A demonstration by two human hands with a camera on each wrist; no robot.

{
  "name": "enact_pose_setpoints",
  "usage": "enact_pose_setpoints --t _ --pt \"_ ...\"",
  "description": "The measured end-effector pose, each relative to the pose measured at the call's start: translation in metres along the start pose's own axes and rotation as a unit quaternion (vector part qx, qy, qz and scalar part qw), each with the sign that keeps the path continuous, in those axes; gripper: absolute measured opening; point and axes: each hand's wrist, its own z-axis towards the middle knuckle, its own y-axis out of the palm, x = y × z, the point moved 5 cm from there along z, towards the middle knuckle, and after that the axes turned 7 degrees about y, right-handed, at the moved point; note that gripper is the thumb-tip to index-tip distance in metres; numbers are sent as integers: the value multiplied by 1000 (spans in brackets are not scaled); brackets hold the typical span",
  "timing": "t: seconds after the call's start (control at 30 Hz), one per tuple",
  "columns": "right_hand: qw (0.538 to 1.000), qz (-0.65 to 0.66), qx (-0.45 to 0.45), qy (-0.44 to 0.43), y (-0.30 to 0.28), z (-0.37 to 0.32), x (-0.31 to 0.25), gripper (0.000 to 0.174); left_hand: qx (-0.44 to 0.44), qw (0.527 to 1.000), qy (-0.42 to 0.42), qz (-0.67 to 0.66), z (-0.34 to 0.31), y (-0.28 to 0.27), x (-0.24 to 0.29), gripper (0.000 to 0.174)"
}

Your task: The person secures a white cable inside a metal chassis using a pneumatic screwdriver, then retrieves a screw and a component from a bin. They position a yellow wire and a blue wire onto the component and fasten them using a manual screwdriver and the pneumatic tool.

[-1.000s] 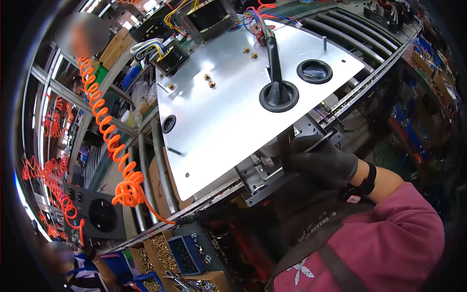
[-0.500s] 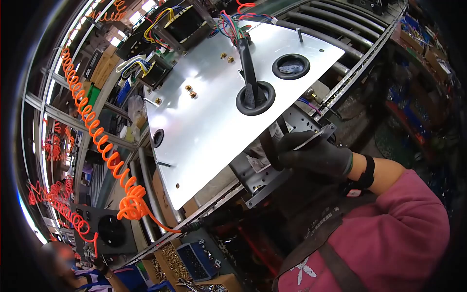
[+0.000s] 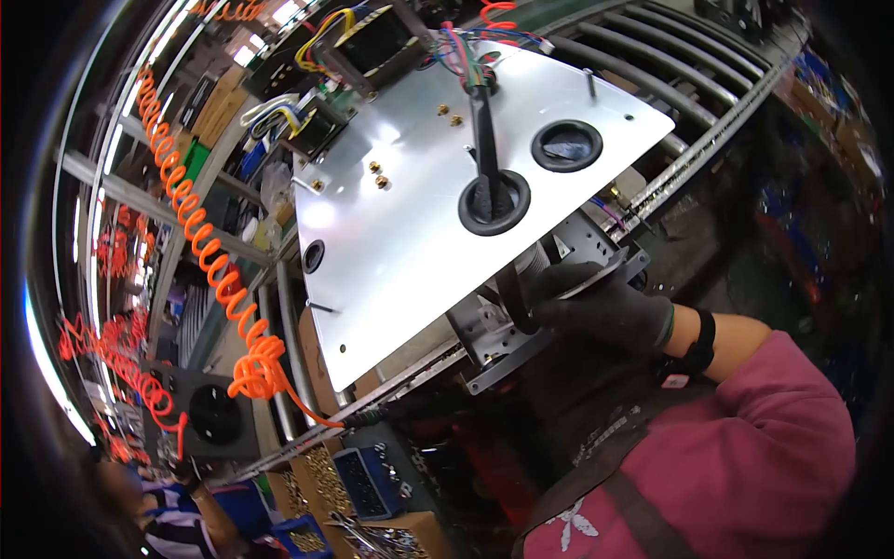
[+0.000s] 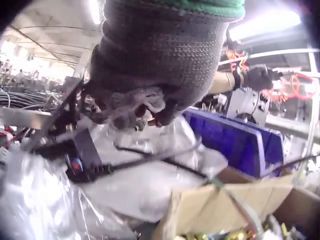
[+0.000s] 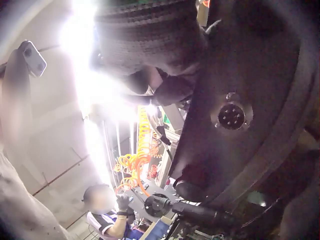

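Observation:
In the head view, my gloved right hand [image 3: 605,307] grips the edge of a dark metal panel [image 3: 512,366], below the near side of a shiny silver plate [image 3: 400,252]. In the right wrist view that panel's broad face carries a round multi-pin socket [image 5: 233,117]. A thick black sleeve [image 3: 486,149] of wires passes through a rubber grommet [image 3: 523,191] in the plate. The left wrist view has my gloved left hand [image 4: 155,75] over clear plastic bags [image 4: 140,185], its fingers bent; what lies between them I cannot tell.
A cardboard box [image 4: 215,205] of small metal parts stands by blue bins [image 4: 225,135]. Black transformers [image 3: 372,47] sit on the plate's far side. An orange coiled hose [image 3: 200,228] hangs at left, above steel rollers [image 3: 275,363]. Another worker [image 5: 107,215] stands beyond.
The head view swung, shifting the plate left in the picture and then partly back. My right hand stays at the dark panel below the plate.

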Motion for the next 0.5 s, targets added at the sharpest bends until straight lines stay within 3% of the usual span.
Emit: enact_pose_setpoints --t 0.1,0.2,0.27,0.3,0.37,0.4,0.43,0.47,0.5 --pt "999 14 -33 8 -4 5 5 20 81 989 73 -96 -13 -75 52 30" --pt "996 36 -54 54 -3 6 3 20 152 950 190 -195 -42 -154 113 30" --pt "993 73 -46 75 -5 9 9 21 140 917 255 -274 -68 -186 156 30" --pt "994 63 -53 72 -7 11 12 22 103 903 258 -329 -81 -192 183 30" --pt "994 39 -79 69 -13 14 22 24 -88 816 41 -570 -119 -169 245 23" --pt "994 34 -89 58 -14 14 23 25 -81 816 23 -572 -131 -161 270 23" --pt "980 144 -67 118 -8 10 19 26 -330 747 -48 -575 -156 -124 301 24" --pt "979 142 -79 122 -9 12 19 26 -433 641 -35 -632 -179 -93 333 28" --pt "982 123 -95 105 -9 13 18 24 -489 648 98 -576 -190 -74 375 27"
